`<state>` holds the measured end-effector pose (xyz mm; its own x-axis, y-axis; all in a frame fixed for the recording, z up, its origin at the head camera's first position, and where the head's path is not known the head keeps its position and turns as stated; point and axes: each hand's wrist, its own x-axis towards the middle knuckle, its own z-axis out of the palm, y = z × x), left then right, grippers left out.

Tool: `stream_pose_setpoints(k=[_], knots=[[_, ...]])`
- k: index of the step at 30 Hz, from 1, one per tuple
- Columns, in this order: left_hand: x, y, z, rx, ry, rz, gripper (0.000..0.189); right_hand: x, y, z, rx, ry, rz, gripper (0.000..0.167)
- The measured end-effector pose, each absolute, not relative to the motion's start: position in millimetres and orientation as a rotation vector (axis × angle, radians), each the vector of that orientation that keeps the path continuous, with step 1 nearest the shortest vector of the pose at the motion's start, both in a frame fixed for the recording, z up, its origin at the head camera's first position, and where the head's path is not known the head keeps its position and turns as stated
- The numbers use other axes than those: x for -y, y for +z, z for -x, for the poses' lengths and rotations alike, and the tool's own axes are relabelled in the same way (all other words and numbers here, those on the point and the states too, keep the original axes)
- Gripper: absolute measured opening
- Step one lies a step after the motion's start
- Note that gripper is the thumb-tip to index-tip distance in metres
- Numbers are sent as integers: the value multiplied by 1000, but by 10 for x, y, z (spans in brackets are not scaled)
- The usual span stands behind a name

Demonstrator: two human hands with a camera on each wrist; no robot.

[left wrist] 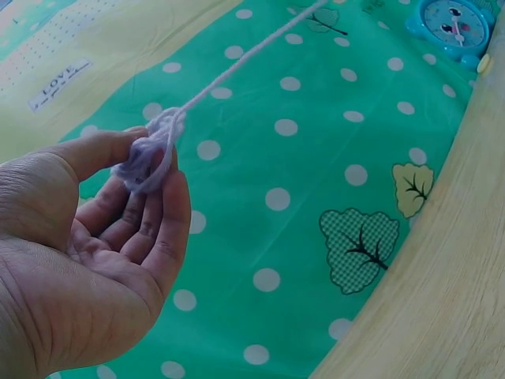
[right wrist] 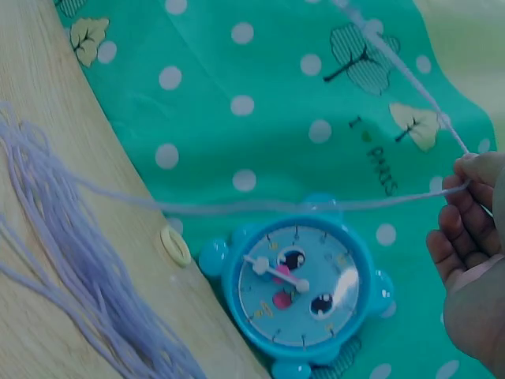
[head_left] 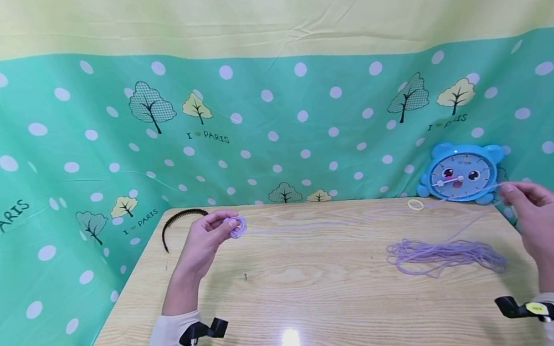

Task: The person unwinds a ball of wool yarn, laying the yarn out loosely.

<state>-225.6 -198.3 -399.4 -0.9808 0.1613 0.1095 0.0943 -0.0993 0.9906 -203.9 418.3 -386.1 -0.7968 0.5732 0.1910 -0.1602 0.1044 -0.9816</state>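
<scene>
My left hand (head_left: 205, 241) pinches a small coil of lilac yarn (left wrist: 148, 162) between thumb and fingers, above the table's left side. From that coil a single strand (left wrist: 245, 59) stretches off toward the right. Out at the far right, my right hand (head_left: 541, 211) pinches the yarn strand (right wrist: 410, 75) between thumb and forefinger. A second length (right wrist: 260, 208) hangs from those fingers back to a loose bundle of lilac yarn (head_left: 445, 256) lying on the table. The two hands are held wide apart.
A blue cartoon clock (head_left: 462, 173) stands at the back right against the green dotted curtain (head_left: 303, 137). Near it lies a pale yellow ring (head_left: 416, 204). A black toothed headband (head_left: 181, 218) rests at the back left of the wooden table (head_left: 308, 287), and a tiny dark bit (head_left: 245, 277) lies nearer.
</scene>
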Motion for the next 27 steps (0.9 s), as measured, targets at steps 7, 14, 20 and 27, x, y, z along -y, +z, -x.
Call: stream_pose_setpoints(k=[7,14,20,27], knots=[[2017,-3991,2255,-2063,2283,-286,13,-4359,-3904,2018,1819,1800,496,11],[2081,-3981,2258,-2044,2318,-318,13,-4484,-3905,2004,1885,1733,602,30],[2104,-3978,2259,-2030,2340,-349,13,-4566,-3941,2039,1843,1742,630,30],[2133,-3963,2241,-2022,2354,-361,13,-4635,-4027,2057,1748,1800,678,21]])
